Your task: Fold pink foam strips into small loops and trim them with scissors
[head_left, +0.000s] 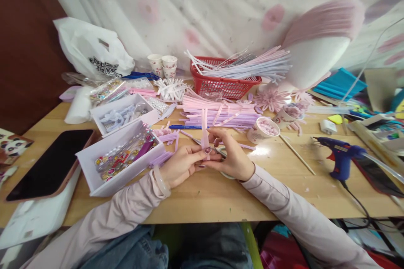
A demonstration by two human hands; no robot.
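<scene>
Upright between my hands is a small bundle of pale pink pipe cleaners [205, 128], bent or doubled so that two ends point up. My left hand [183, 164] pinches its lower part between thumb and fingers. From the other side, my right hand [232, 155] holds its base with curled fingers, the index finger raised near the bundle. Behind the right hand lie scissors [222, 151], mostly hidden by the fingers. Just beyond the hands are piles of pink pipe cleaners [202, 103] and purple pipe cleaners [217, 118], and a blue pen [186, 127].
White boxes of beads and trinkets [120, 176] stand left, beside a phone [50, 164]. A red basket [221, 88] of pipe cleaners is at the back. To the right are paper cups [263, 130], a wooden stick [296, 154] and a blue glue gun [341, 157] with its cord.
</scene>
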